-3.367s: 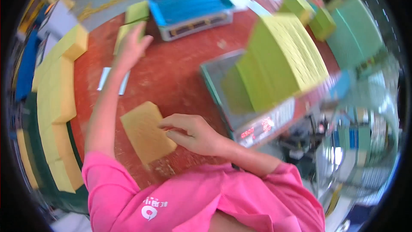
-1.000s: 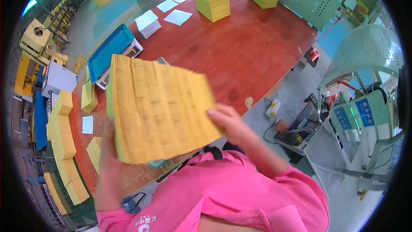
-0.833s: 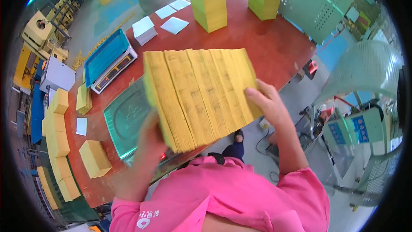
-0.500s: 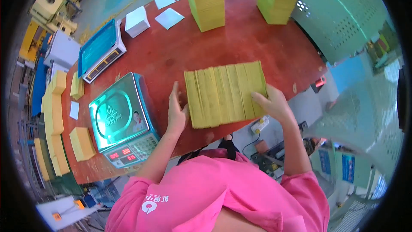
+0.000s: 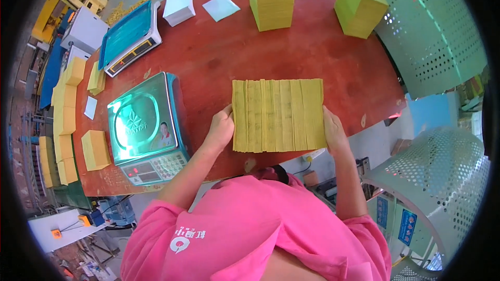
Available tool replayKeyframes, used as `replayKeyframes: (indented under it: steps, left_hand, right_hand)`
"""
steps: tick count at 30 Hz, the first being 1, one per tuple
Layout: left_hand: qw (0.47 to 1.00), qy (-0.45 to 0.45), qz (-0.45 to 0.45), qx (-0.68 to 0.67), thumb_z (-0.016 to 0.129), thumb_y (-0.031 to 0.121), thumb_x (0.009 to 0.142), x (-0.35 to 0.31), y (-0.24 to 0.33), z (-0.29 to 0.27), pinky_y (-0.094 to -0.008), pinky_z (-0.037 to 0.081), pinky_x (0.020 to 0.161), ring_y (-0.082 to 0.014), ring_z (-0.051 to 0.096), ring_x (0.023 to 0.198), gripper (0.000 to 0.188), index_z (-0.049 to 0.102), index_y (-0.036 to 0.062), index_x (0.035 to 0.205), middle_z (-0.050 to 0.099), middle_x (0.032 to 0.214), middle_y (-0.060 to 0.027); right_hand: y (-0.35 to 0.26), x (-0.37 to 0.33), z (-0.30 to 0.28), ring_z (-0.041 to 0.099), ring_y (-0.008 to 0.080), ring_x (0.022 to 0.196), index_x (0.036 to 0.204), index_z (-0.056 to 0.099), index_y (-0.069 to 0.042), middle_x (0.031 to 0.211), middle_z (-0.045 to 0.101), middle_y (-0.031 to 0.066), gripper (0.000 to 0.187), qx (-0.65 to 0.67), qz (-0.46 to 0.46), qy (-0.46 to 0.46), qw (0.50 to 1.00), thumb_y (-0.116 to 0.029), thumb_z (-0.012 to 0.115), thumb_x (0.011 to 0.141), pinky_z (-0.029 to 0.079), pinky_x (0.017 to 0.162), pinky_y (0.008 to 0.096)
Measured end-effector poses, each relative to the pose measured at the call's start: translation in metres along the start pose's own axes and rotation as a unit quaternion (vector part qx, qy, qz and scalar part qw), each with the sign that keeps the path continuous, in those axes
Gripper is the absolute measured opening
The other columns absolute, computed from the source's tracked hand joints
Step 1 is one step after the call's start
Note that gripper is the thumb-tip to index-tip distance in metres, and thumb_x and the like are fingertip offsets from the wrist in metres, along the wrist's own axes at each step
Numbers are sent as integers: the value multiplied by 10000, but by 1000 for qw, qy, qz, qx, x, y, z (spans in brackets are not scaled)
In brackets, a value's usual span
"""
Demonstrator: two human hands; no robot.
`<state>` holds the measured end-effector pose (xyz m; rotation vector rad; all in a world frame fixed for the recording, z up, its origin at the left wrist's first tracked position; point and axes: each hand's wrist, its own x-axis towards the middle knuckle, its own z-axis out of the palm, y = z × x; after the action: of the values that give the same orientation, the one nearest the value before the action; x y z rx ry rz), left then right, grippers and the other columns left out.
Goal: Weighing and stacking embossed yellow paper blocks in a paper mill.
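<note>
A thick stack of yellow paper point(image 5: 278, 115), its layered edges facing up in ridged bands, sits near the front of the red table. My left hand point(image 5: 223, 126) presses against its left end with the fingers curled. Against the right end, my right hand point(image 5: 334, 129) lies with its fingers along the side, so the stack is clamped between both hands. The undersides of the fingers are partly hidden. Left of my left forearm stands a digital scale point(image 5: 146, 125) with a shiny metal pan and a keypad.
On the red table point(image 5: 219, 62) are a second scale point(image 5: 130, 36), a white paper stack point(image 5: 178, 7), loose white sheets point(image 5: 221, 8) and two tall yellow stacks point(image 5: 271, 0) point(image 5: 360, 6). Smaller yellow blocks point(image 5: 96, 150) line the left edge. A perforated metal guard point(image 5: 424, 26) borders the right.
The yellow stack has turned from a slight tilt to level. My left hand has closed in on its left end, and my right thumb has come off its top face. The head view has shifted.
</note>
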<state>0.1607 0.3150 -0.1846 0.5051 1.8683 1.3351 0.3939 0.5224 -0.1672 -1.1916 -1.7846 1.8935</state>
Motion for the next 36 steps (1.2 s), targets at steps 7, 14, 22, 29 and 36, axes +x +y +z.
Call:
replayKeyframes:
  steps: [7,14,22,29,36]
  left_hand:
    - [977,13,213,-6,474,68,1012,0,52,-25,-316,442,1001,-168,560,1198,391,494,-10,1394,620,1297,-105]
    - [957,-37,161,-240,400,267,1077,11,22,-18,-319,280,1162,-176,394,1385,499,373,-3,1496,456,1489,-96]
    - [966,21,172,-191,379,333,1071,24,-23,-21,-337,289,1165,-170,389,1394,552,302,45,1536,386,1536,-63]
    - [978,13,154,-141,445,303,1046,28,-21,-2,-355,255,1176,-230,339,1430,541,376,-2,1488,409,1515,-138]
    - [846,18,410,339,723,81,761,-3,136,-58,-445,391,1081,-333,534,1249,434,681,58,1193,607,1118,-172]
  right_hand:
    - [-32,16,12,566,170,1180,1341,523,13,1312,583,83,374,303,-192,-10,933,-214,419,1062,467,986,305]
    - [19,44,22,573,146,1155,1363,513,14,1284,591,62,379,317,-156,38,935,-142,463,1022,457,979,295]
    - [14,52,25,577,140,1150,1383,502,19,1267,601,53,403,305,-178,27,935,-156,483,1021,461,971,288]
    - [48,62,30,578,166,1167,1374,506,9,1322,577,67,416,258,-159,71,950,-210,487,1020,474,985,327]
    - [22,71,49,635,246,1124,1292,581,-28,1268,643,101,420,531,28,29,847,-321,515,998,519,961,399]
